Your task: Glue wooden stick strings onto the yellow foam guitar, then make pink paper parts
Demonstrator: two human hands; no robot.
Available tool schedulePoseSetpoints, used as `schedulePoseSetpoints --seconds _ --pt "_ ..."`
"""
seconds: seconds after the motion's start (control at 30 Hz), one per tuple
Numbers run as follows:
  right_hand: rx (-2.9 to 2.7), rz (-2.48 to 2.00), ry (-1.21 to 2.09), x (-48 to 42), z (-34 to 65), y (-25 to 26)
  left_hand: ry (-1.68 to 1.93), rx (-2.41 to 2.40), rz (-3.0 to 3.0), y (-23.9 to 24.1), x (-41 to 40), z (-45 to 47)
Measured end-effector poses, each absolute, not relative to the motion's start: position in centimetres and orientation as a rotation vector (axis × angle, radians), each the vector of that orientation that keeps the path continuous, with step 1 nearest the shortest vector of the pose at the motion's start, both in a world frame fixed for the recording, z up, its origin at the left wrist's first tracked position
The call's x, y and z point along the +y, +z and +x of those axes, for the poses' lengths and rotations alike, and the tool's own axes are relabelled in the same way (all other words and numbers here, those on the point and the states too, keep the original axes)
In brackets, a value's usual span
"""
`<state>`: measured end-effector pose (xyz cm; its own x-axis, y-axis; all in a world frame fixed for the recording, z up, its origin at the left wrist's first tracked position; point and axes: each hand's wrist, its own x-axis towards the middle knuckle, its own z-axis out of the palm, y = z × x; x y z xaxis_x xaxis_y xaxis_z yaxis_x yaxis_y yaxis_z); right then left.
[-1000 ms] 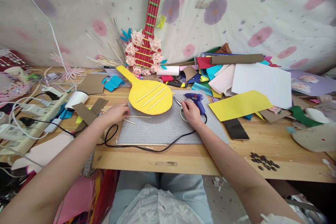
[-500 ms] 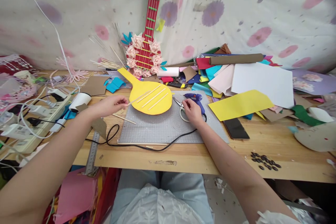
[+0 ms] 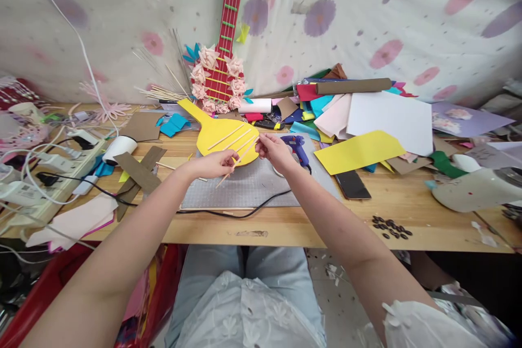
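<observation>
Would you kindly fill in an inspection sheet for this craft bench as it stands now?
Surface: wooden table with a grey cutting mat.
Job's things: thin wooden stick held over the yellow cutout, where more sticks lie.
Clutter: coloured paper pile, cardboard strips, glue gun, phone, small dark pieces.
Hands: left hand and right hand each pinch the stick with the fingers.
Cables: black cable runs along the mat's near edge; power strip at left.
Surroundings: floral sheet; red paper guitar leaning on it.
</observation>
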<state>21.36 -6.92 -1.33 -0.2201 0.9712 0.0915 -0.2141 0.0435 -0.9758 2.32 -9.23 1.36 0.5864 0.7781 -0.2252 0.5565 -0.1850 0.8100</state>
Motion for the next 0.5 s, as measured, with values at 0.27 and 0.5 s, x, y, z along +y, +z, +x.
schedulePoseSetpoints --seconds 0.27,0.5 --pt "-1.697 -1.48 0.854 -8.7 22.8 -0.7 0.917 1.288 1.477 0.3 -11.3 6.1" --pt "-2.247 -2.182 0.086 -9.7 26.2 -3.7 0.873 1.179 1.224 -0.8 -12.4 4.2"
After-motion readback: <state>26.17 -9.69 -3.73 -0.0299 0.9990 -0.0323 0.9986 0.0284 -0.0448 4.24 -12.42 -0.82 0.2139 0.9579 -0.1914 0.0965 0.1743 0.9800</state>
